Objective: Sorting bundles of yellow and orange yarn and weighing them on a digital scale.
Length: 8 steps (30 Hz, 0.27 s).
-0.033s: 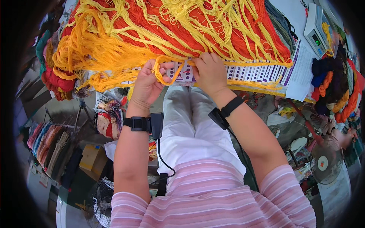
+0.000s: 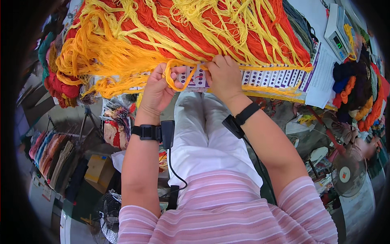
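Observation:
Between thumb and fingers, my left hand (image 2: 159,87) pinches a small loop of orange-yellow thread (image 2: 167,76). My right hand (image 2: 224,77) closes on the other end of this strand, its fingertips partly hidden behind the hand's back. Both hands are at the near edge of the table, over a row of white cards (image 2: 268,78) with purple edges and dark round marks or holes. Left of them spreads a thick bundle of orange-yellow thread (image 2: 118,55). Beyond lie long red threads (image 2: 195,38) with pale yellow skeins (image 2: 126,18) draped over them.
A digital scale (image 2: 336,38) stands at the right of the table near a printed sheet (image 2: 323,77). Coloured yarn hanks (image 2: 359,93) hang at the right, others (image 2: 61,81) at the left. A fan (image 2: 347,175) and a cardboard box (image 2: 99,173) stand lower down.

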Available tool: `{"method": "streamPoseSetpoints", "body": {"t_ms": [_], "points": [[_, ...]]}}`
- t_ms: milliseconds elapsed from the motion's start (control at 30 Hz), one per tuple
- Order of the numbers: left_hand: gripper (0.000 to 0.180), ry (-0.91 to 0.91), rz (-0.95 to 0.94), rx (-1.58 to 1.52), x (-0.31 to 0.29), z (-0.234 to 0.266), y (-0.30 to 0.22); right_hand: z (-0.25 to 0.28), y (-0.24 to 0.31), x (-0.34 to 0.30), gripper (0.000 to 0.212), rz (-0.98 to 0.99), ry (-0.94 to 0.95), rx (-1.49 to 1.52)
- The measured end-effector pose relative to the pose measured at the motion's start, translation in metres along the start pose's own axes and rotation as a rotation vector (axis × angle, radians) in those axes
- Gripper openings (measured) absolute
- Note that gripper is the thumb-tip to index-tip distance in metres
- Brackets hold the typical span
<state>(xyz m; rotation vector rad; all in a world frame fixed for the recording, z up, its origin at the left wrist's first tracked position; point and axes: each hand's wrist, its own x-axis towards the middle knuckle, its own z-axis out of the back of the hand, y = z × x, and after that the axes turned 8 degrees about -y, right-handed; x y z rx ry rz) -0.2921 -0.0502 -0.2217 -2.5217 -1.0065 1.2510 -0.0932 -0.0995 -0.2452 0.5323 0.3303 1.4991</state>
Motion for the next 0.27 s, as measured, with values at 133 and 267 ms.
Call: {"method": "streamPoseSetpoints", "body": {"t_ms": [133,267], "points": [[0.014,-0.053,-0.015,0.075,0.006,-0.013,0.004,-0.002,0.0,0.005,0.014,-0.009,0.004,0.04],[0.024,0.073,-0.052,0.502,0.019,-0.03,0.017,0.016,-0.001,0.007,0.017,-0.276,0.171,0.178]]}}
